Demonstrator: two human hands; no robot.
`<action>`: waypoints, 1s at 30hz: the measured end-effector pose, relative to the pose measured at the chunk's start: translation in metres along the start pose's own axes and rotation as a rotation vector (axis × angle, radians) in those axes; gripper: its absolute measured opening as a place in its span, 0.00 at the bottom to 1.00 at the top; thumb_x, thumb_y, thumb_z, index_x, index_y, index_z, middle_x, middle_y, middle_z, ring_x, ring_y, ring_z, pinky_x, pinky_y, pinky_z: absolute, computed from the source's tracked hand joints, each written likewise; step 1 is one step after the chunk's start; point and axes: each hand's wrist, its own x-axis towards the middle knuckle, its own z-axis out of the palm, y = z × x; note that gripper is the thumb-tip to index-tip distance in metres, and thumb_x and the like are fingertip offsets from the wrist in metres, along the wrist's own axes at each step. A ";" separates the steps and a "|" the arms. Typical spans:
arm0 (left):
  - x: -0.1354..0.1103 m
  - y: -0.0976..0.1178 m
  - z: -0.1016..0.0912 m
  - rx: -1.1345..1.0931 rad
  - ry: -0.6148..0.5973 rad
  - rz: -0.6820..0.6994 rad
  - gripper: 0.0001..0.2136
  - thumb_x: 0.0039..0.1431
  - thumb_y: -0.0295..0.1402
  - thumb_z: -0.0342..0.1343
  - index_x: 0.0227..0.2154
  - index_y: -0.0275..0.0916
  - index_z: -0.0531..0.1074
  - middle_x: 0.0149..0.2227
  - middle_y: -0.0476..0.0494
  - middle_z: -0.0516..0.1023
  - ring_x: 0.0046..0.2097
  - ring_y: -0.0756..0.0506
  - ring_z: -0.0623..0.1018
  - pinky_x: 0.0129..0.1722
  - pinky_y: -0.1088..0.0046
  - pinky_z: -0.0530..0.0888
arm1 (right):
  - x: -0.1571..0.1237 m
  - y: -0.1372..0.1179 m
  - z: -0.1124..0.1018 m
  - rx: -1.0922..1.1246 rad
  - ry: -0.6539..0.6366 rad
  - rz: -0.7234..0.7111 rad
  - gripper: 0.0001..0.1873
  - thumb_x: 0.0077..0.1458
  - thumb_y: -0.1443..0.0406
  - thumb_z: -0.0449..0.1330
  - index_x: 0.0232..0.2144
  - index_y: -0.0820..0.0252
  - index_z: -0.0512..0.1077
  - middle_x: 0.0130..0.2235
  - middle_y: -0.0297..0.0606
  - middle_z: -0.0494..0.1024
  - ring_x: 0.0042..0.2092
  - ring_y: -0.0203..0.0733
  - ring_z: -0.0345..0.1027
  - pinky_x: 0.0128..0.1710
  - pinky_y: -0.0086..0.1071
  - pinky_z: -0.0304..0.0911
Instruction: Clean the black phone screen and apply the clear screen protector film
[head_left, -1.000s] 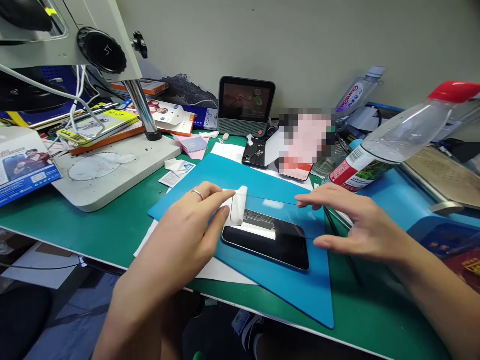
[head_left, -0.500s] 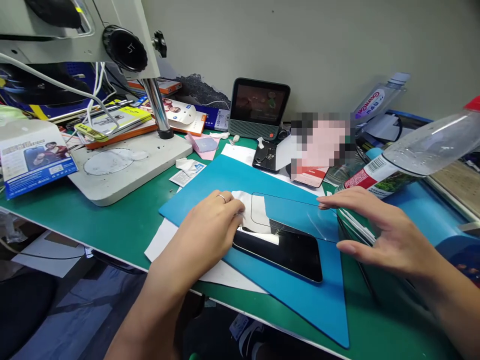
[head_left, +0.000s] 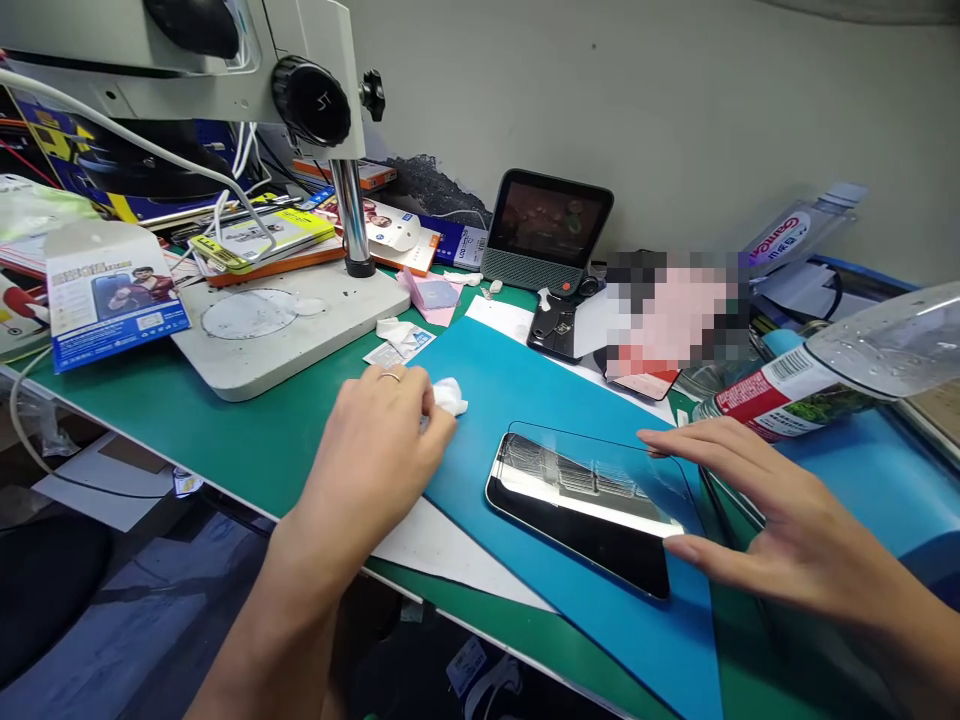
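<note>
A phone (head_left: pixel 600 550) with a dark, shiny screen lies face up on the blue mat (head_left: pixel 480 365). My right hand (head_left: pixel 780 505) grips a clear glass screen protector (head_left: pixel 664 475) by its edges, thumb on the near side and fingers on the far side. The protector, thinly edged in black, is tilted above the phone and overlaps its far part; whether they touch I cannot tell. Left of the phone, my left hand (head_left: pixel 375 450) is closed around a crumpled white tissue (head_left: pixel 450 397), which sticks out past the fingers.
At the left stands a microscope on a pale base (head_left: pixel 300 345), beside a blue and white packet (head_left: pixel 120 315). A smart display (head_left: pixel 551 225) and a black phone-like device (head_left: pixel 553 325) are at the back. On the right lies a plastic bottle (head_left: pixel 862 350). White paper (head_left: pixel 450 555) pokes out beneath the mat.
My left hand has moved left with the tissue, off the phone's left end. The screen protector now sits lower and more squarely over the phone. The view has shifted slightly left.
</note>
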 end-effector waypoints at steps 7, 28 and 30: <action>-0.005 0.012 0.004 -0.233 -0.058 0.178 0.12 0.70 0.26 0.45 0.51 0.38 0.69 0.52 0.41 0.77 0.53 0.40 0.75 0.50 0.59 0.70 | -0.006 0.001 0.001 -0.012 -0.082 -0.010 0.43 0.52 0.48 0.71 0.67 0.47 0.65 0.52 0.47 0.80 0.48 0.58 0.77 0.42 0.48 0.76; -0.003 0.010 0.008 -0.330 -0.376 0.450 0.28 0.62 0.43 0.68 0.62 0.42 0.70 0.61 0.44 0.77 0.63 0.40 0.73 0.62 0.62 0.70 | -0.007 -0.005 0.005 0.055 -0.225 -0.008 0.48 0.46 0.42 0.73 0.65 0.50 0.69 0.48 0.47 0.78 0.46 0.55 0.74 0.39 0.42 0.74; -0.003 0.010 0.008 -0.328 -0.379 0.451 0.27 0.62 0.44 0.68 0.62 0.43 0.71 0.61 0.44 0.77 0.63 0.40 0.73 0.61 0.62 0.71 | -0.005 -0.006 0.005 0.063 -0.231 0.004 0.48 0.45 0.41 0.73 0.64 0.51 0.70 0.48 0.47 0.78 0.46 0.55 0.74 0.39 0.42 0.75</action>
